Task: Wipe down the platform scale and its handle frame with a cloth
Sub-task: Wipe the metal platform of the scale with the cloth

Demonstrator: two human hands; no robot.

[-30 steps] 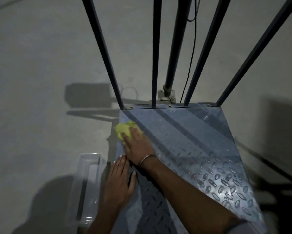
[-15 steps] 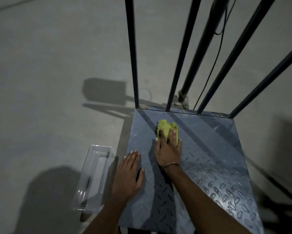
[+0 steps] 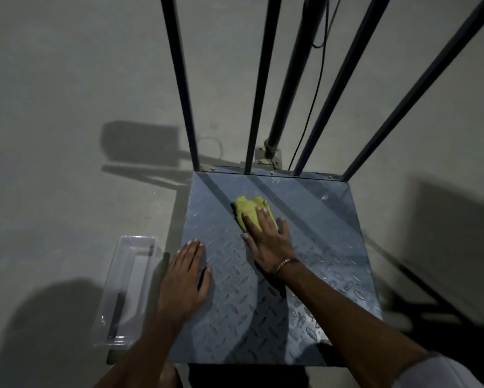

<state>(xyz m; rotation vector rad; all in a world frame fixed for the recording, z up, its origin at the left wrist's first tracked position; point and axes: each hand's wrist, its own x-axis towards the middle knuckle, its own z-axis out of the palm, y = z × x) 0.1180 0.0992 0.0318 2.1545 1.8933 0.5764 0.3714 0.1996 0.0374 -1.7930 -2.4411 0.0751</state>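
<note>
Fingers (image 3: 259, 217) of our right hand (image 3: 268, 242) lie flat and slightly spread, pressing down on a crumpled yellow-green cloth (image 3: 249, 210) rather than pinching it; the cloth pokes out ahead of the fingertips and sits on the far middle part of the grey diamond-tread steel plate of the platform scale (image 3: 319, 247). We wear a thin bracelet (image 3: 285, 263) on that wrist, and a pale sleeve (image 3: 442, 371) shows at the lower right corner. Our left hand (image 3: 183, 278) rests palm down near the plate's left edge, closer to us, its fingers (image 3: 192, 249) held close together and the thumb angled out to the right; it holds nothing. The two hands are apart, with bare tread plate between them. Along the far edge of the plate rise the dark blue metal bars of the handle frame (image 3: 182, 88), four of them fanning outward toward the top of the view. Just behind that edge a thicker dark round post (image 3: 294, 68) stands in a pale bracket, with a thin black cable (image 3: 316, 88) hanging beside it. Left of the scale, on the grey concrete floor (image 3: 67, 79), lies a clear rectangular plastic tray (image 3: 126, 289), just beside our left forearm. Shadows of the frame and of us fall across the floor and the plate.
</note>
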